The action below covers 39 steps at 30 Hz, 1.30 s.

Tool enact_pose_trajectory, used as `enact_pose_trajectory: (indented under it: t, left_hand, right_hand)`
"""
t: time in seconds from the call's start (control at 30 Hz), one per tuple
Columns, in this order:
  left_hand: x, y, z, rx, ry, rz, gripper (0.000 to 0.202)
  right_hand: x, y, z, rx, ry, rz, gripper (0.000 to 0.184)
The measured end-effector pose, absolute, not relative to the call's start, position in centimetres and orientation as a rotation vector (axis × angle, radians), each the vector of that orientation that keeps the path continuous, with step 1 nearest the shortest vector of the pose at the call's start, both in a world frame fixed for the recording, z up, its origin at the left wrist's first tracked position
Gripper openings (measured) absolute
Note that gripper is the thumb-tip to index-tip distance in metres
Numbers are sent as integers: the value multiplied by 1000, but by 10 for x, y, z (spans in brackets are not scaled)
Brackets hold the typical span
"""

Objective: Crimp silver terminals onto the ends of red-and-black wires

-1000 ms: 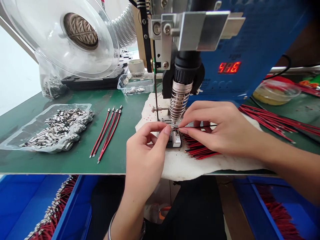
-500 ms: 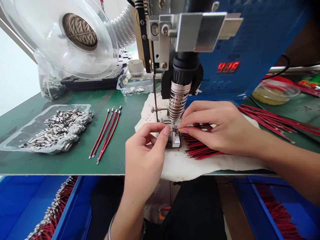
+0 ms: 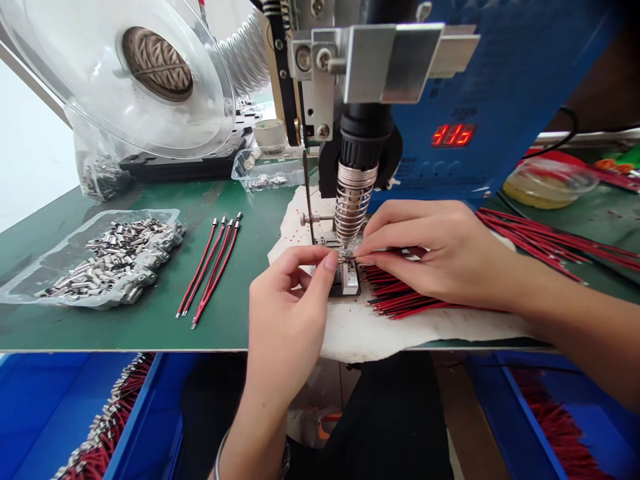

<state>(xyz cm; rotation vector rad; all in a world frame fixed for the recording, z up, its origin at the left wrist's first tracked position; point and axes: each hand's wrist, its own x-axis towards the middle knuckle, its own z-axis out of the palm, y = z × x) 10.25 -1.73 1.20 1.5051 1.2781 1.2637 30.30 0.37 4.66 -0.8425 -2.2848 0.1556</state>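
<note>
A: Holding anything at the moment?

B: Yep, pinching a thin, straight, dark wire (image 3: 397,251) in the right hand (image 3: 440,247), right beside the small silver metal fixture (image 3: 351,280) at its 3 o'clock. Thumb-to-index pinch in the left hand (image 3: 293,303) too, close in at 9; can't tell on what, too tiny.

A: And around it?

B: Right at 12, a spring-wrapped metal soldering iron (image 3: 356,190), tip down. Toward 4, a bunch of thin red-and-black wires (image 3: 395,304) on an off-white sheet (image 3: 375,335). Out at 9 on the green surface (image 3: 125,330), four silver-capped red-and-black wires (image 3: 220,272), then a clear plastic tray (image 3: 27,283) of silver metal cylinders (image 3: 120,253).
</note>
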Motion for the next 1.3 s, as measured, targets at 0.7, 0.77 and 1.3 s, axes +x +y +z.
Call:
enact_pose_trajectory:
  t: [0.7, 0.77, 1.3]
  left_hand:
    - [106, -15, 15, 1441, 1243, 1311, 21]
    - [106, -15, 15, 1446, 1249, 1308, 21]
    - [104, -16, 16, 1419, 1253, 1304, 32]
  right_hand:
    - [304, 4, 46, -839, -2276, 152, 14]
    - [303, 4, 46, -850, -2267, 160, 13]
    - [304, 3, 49, -847, -2279, 187, 13]
